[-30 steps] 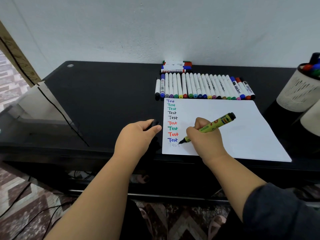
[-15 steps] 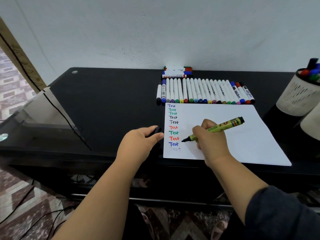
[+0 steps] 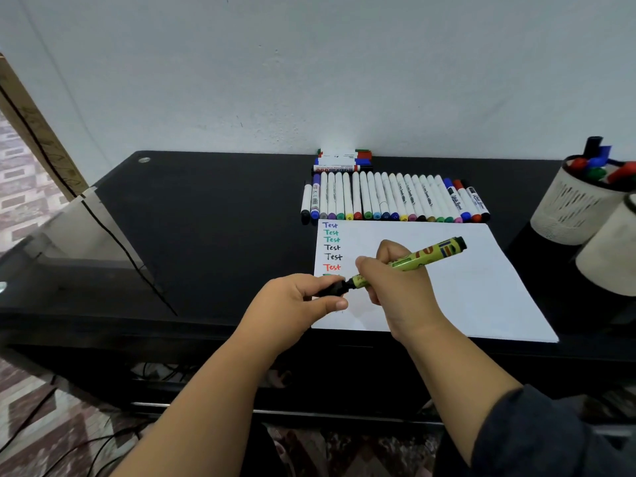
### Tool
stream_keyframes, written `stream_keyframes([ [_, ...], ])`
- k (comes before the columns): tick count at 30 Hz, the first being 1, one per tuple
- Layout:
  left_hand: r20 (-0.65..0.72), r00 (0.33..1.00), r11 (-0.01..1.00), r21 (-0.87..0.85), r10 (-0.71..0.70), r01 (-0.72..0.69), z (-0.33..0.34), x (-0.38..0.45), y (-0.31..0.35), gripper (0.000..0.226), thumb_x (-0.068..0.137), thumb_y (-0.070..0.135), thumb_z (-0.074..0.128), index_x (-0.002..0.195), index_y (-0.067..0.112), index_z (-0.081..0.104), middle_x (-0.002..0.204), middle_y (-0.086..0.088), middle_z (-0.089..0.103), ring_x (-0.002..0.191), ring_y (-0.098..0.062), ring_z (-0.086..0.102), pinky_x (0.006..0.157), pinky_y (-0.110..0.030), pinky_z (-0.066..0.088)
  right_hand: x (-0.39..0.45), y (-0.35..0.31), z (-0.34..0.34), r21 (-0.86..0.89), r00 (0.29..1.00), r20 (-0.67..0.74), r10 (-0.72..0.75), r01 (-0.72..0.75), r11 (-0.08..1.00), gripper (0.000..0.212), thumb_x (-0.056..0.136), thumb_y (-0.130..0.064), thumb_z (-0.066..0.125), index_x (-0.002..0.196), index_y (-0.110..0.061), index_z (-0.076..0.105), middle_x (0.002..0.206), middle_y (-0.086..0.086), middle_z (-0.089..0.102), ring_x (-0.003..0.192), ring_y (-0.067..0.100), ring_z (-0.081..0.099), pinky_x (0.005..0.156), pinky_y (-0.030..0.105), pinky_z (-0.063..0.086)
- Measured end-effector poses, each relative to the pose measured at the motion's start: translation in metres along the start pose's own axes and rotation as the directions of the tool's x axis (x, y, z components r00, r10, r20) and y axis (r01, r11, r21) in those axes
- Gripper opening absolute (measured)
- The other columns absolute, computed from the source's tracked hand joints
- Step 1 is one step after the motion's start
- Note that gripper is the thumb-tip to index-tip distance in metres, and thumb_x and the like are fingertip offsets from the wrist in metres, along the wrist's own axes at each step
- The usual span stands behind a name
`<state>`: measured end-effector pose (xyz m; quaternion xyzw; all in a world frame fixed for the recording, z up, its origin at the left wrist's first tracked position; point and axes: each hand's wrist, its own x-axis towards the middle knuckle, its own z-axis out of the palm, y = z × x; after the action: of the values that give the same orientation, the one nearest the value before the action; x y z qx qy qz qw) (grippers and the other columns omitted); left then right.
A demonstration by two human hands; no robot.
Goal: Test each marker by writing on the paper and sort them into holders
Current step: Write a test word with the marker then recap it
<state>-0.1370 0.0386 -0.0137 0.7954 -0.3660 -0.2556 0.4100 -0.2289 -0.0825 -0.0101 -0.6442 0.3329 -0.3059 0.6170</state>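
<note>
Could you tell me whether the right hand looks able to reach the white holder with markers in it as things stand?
Probably yes: bare paper lies between the right hand and the holder, though it grips the yellow-green marker.

i see the right hand (image 3: 401,287) has lifted the green marker (image 3: 413,261) off the paper (image 3: 464,287), where its tip was writing a second ago. the left hand (image 3: 296,308) has come over from the table beside the sheet, bringing the black cap (image 3: 332,290) up against the marker's tip above the lower test words.
</note>
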Motion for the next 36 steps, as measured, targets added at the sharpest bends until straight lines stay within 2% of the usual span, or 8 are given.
stream_keyframes([
  [4,-0.009,1.0,1.0,-0.004,0.017,-0.017,0.001,0.0,0.001,0.036,0.081,0.034,0.069,0.116,0.037,0.063,0.092,0.022,0.06,0.088,0.002,0.055,0.063,-0.007,0.037,-0.002,-0.003,0.002,-0.041,0.997,0.072,0.041,-0.038,0.998,0.041,0.087,-0.008,0.059,0.059,-0.015,0.03,0.034,-0.013,0.038,0.034,-0.001,0.037,0.047,0.022,0.029],
  [8,-0.046,0.999,0.999,-0.042,-0.018,0.016,0.002,0.0,0.004,0.04,0.079,0.034,0.071,0.118,0.034,0.063,0.1,0.02,0.063,0.091,0.0,0.057,0.069,-0.009,0.043,-0.001,-0.008,0.003,0.006,0.986,0.133,0.103,-0.105,0.994,0.037,0.088,-0.011,0.061,0.063,-0.015,0.034,0.036,-0.016,0.044,0.036,0.007,0.029,0.042,0.021,0.027],
  [11,-0.072,0.996,0.994,-0.1,-0.05,0.042,0.002,-0.001,0.007,0.037,0.077,0.033,0.072,0.113,0.035,0.065,0.09,0.025,0.06,0.085,0.003,0.058,0.061,-0.006,0.041,0.001,-0.008,0.002,0.06,0.979,0.154,0.135,-0.146,0.987,0.035,0.086,-0.015,0.066,0.064,-0.016,0.038,0.044,-0.006,0.046,0.041,0.012,0.025,0.041,0.021,0.026],
  [16,-0.024,0.998,0.98,-0.19,-0.065,0.059,-0.001,0.001,0.013,0.025,0.082,0.032,0.068,0.104,0.042,0.063,0.087,0.026,0.062,0.088,0.001,0.059,0.066,-0.013,0.043,0.006,-0.01,-0.006,0.165,0.974,0.169,0.152,-0.18,0.97,0.031,0.077,-0.021,0.075,0.064,-0.015,0.048,0.044,-0.001,0.043,0.038,0.009,0.033,0.039,0.02,0.03],
  [21,-0.012,0.998,0.959,-0.276,-0.067,0.061,-0.005,0.0,0.016,0.018,0.083,0.029,0.068,0.089,0.046,0.066,0.087,0.021,0.069,0.093,-0.001,0.061,0.077,-0.018,0.045,0.006,-0.013,-0.016,0.24,0.955,0.269,0.123,-0.19,0.952,0.025,0.088,-0.028,0.061,0.071,-0.01,0.053,0.048,0.006,0.052,0.039,0.011,0.036,0.04,0.019,0.028],
  [27,0.005,0.996,0.904,-0.419,-0.092,0.086,0.002,-0.002,0.019,0.011,0.081,0.019,0.069,0.083,0.029,0.072,0.077,0.003,0.074,0.076,-0.002,0.066,0.084,-0.021,0.046,0.008,-0.011,-0.009,0.229,0.982,0.116,0.15,-0.174,0.958,0.037,0.093,-0.011,0.052,0.057,-0.012,0.042,0.039,0.005,0.041,0.034,0.011,0.032,0.038,0.017,0.027],
  [31,-0.005,0.994,0.914,-0.393,-0.106,0.095,0.006,0.004,0.017,0.012,0.082,0.019,0.069,0.082,0.031,0.073,0.08,0.005,0.074,0.094,-0.01,0.065,0.089,-0.025,0.044,0.009,-0.008,-0.003,0.258,0.968,0.048,0.246,-0.25,0.933,0.039,0.093,-0.012,0.05,0.056,-0.015,0.039,0.04,-0.002,0.039,0.039,0.012,0.032,0.042,0.019,0.028],
  [36,-0.053,0.994,0.922,-0.381,-0.094,0.067,0.008,0.006,0.016,0.013,0.081,0.019,0.071,0.082,0.032,0.072,0.086,0.005,0.074,0.097,-0.011,0.064,0.087,-0.023,0.048,0.008,-0.009,0.003,0.277,0.956,0.027,0.291,-0.287,0.917,0.032,0.095,-0.012,0.048,0.064,-0.015,0.04,0.037,-0.008,0.046,0.042,0.01,0.032,0.047,0.021,0.029],
])
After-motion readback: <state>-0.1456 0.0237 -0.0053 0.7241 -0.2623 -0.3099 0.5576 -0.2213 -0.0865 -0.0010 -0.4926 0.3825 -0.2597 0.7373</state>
